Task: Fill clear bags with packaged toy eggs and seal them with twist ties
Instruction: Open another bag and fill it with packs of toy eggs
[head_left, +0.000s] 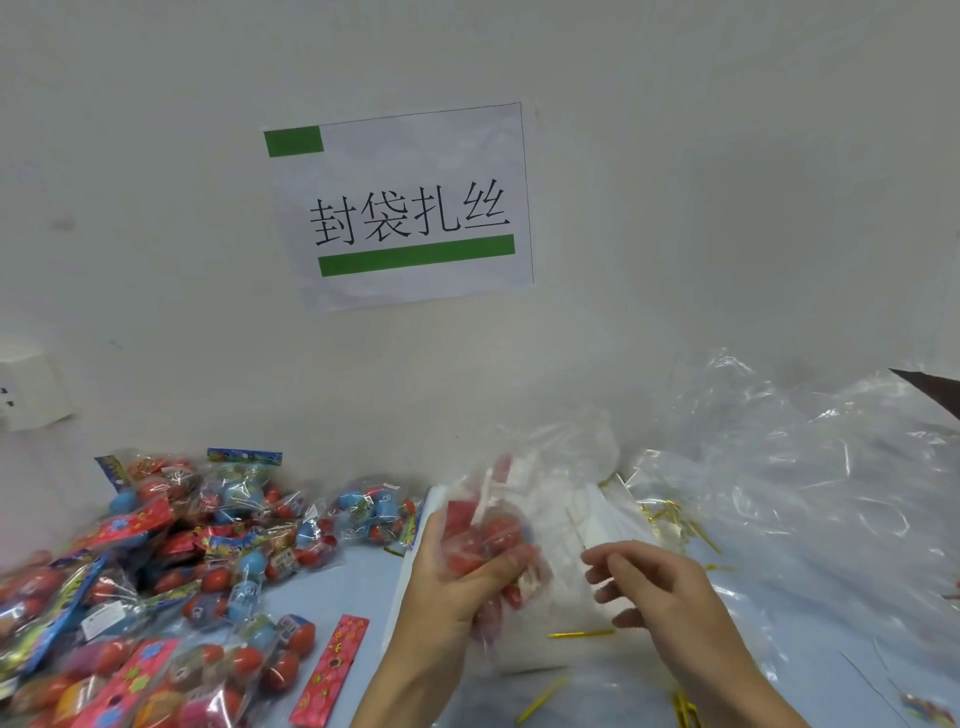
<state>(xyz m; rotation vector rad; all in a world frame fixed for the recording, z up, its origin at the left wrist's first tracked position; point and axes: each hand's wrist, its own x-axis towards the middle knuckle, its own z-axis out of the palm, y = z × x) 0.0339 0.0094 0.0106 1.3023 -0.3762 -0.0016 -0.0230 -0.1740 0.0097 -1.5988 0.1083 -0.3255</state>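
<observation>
My left hand (457, 577) grips a pack of red toy eggs (493, 540) that sits inside a clear bag (550, 467); the bag's loose top rises above the hand. My right hand (660, 592) hovers just right of the bag with fingers loosely curled, and I cannot tell whether it pinches the thin film. A gold twist tie (582, 634) lies on the table below the bag, between my hands. A large pile of packaged toy eggs (171, 566) in red and blue covers the table's left side.
A heap of crumpled clear bags (810, 493) fills the right side. More gold twist ties (670, 519) lie scattered behind and under my right hand. A paper sign (410, 208) hangs on the white wall straight ahead. A loose red header card (332, 670) lies near my left forearm.
</observation>
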